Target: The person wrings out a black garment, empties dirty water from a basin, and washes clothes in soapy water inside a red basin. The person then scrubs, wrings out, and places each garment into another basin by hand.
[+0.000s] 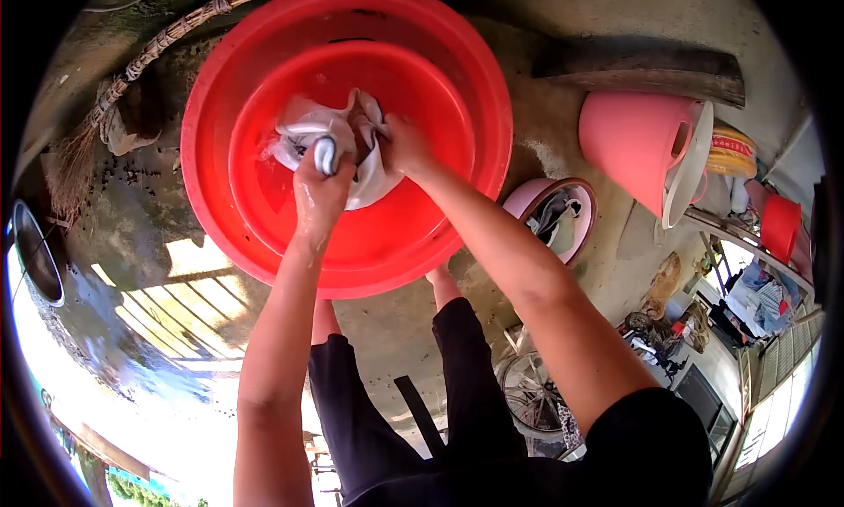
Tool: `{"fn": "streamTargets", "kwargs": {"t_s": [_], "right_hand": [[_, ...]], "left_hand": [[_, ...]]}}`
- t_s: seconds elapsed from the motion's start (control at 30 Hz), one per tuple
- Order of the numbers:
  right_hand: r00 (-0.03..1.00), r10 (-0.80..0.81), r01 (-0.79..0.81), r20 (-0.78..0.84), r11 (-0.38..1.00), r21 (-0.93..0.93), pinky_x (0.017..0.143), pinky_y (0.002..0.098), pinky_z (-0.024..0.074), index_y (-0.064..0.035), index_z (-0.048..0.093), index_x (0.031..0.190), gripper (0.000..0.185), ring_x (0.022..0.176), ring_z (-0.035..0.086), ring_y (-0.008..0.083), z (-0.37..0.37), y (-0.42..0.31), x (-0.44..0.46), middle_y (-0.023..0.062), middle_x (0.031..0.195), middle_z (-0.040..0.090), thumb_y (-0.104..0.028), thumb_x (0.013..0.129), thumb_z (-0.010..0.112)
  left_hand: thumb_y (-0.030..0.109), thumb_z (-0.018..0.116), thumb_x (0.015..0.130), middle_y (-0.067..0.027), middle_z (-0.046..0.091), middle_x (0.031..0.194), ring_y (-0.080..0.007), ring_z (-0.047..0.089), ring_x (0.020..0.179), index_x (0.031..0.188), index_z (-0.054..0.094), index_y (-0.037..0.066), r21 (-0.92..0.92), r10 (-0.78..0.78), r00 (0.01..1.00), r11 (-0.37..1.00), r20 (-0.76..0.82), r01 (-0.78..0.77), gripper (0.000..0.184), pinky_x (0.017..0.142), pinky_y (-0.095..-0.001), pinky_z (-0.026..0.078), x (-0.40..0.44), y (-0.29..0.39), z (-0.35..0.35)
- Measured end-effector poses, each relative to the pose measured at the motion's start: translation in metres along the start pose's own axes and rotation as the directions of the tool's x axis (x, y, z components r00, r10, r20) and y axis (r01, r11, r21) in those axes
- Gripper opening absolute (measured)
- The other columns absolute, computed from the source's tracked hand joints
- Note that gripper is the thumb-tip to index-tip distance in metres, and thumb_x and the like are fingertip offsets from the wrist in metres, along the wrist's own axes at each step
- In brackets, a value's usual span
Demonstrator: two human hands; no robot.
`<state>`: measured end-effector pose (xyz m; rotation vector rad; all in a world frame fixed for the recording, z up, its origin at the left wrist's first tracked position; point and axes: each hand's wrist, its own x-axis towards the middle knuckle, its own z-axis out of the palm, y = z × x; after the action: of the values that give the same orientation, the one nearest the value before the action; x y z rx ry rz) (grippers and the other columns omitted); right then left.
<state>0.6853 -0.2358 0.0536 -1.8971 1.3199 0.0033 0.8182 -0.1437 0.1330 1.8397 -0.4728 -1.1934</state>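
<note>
A wet, whitish cloth (374,180) is bunched up over a big red basin (440,243), and both my hands are on it. My left hand (323,189) is closed around a folded piece of the cloth, with a dark-edged fold showing at the thumb. On the other side, my right hand (406,146) grips the cloth's edge, its fingers partly hidden by the fabric. Some splashing water or suds shows at the cloth's left side. Water glistens on my left wrist.
A pink bucket with clothes (558,221) stands right of the basin. Beyond it lies a large pink tub (629,146). A straw broom (79,168) leans at the left, above a metal basin (37,252). A bicycle wheel (532,393) is behind my right leg.
</note>
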Motion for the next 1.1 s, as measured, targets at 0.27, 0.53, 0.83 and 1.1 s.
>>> {"fn": "streamTargets", "kwargs": {"t_s": [0.27,0.53,0.83,1.1], "right_hand": [[0.987,-0.128,0.151,0.102,0.951,-0.271,0.085,0.0400,0.0420,-0.0075,0.037,0.127,0.062,0.101,0.053,0.0368,-0.024,-0.026,0.028,0.0225,0.115,0.051,-0.024,0.073,0.060],[0.963,0.253,-0.242,-0.094,0.963,0.118,0.068,0.0360,0.0460,0.0025,0.057,0.089,0.032,0.076,0.059,0.0258,0.038,0.052,0.036,0.0164,0.077,0.060,-0.024,0.072,0.064],[0.997,0.036,0.015,-0.070,0.784,0.620,0.055,0.0209,0.0432,0.0021,0.051,0.086,0.016,0.064,0.051,0.0050,-0.177,-0.157,-0.118,0.0040,0.072,0.058,-0.003,0.077,0.064],[0.791,-0.508,0.560,0.342,0.826,-0.067,0.051,0.0322,0.0451,-0.0039,0.047,0.103,0.039,0.062,0.057,0.0222,-0.224,-0.229,-0.161,0.0062,0.070,0.052,-0.006,0.068,0.065]], "left_hand": [[0.013,0.066,0.063,-0.0118,0.042,0.123,-0.0295,0.032,0.121,0.128,0.036,0.022,0.859,-0.248,0.937,0.504,0.246,-0.092,0.072,0.099,-0.0504,0.025,-0.002,-0.120,0.028],[0.006,0.050,0.070,-0.0172,0.053,0.114,-0.0351,0.049,0.107,0.118,0.045,0.007,0.603,-0.334,0.934,0.774,0.128,0.194,0.048,0.088,-0.0404,0.040,0.023,-0.122,0.007],[0.000,0.056,0.067,-0.0148,0.055,0.111,-0.0263,0.054,0.102,0.123,0.042,0.004,0.136,-0.013,0.960,0.989,-0.281,0.053,0.058,0.085,-0.0314,0.043,-0.045,-0.013,-0.058],[0.018,0.073,0.062,-0.0114,0.053,0.113,-0.0287,0.049,0.109,0.123,0.045,0.007,-0.024,0.803,0.493,0.531,0.334,-0.847,0.067,0.094,-0.0490,0.032,-0.124,0.175,-0.088]]}}
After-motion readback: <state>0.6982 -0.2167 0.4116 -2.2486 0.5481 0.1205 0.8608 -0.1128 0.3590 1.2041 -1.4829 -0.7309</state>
